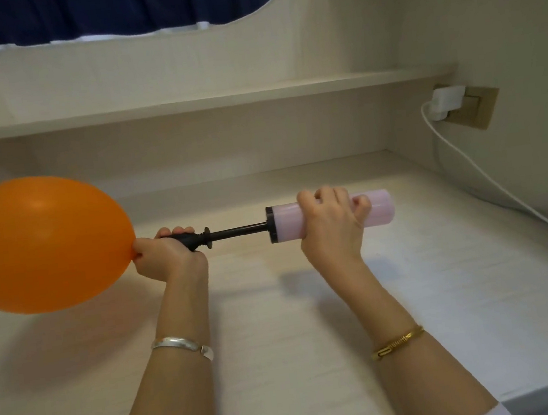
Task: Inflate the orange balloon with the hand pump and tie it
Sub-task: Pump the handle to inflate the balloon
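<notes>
The orange balloon (40,243) is inflated and hangs at the left, above the white desk (280,327). Its neck sits on the black nozzle of the hand pump (285,223). My left hand (164,255) grips the nozzle and pinches the balloon's neck against it. A black rod runs from the nozzle to the pump's pale pink barrel, which is drawn out to the right. My right hand (333,224) is wrapped round that barrel. The whole pump lies level in the air, a little above the desk.
A shelf (201,102) runs along the back wall above the desk. A white charger (446,101) is plugged into a wall socket at the right, and its cable (490,180) trails down along the desk's right side. Small coloured items lie at the far right edge.
</notes>
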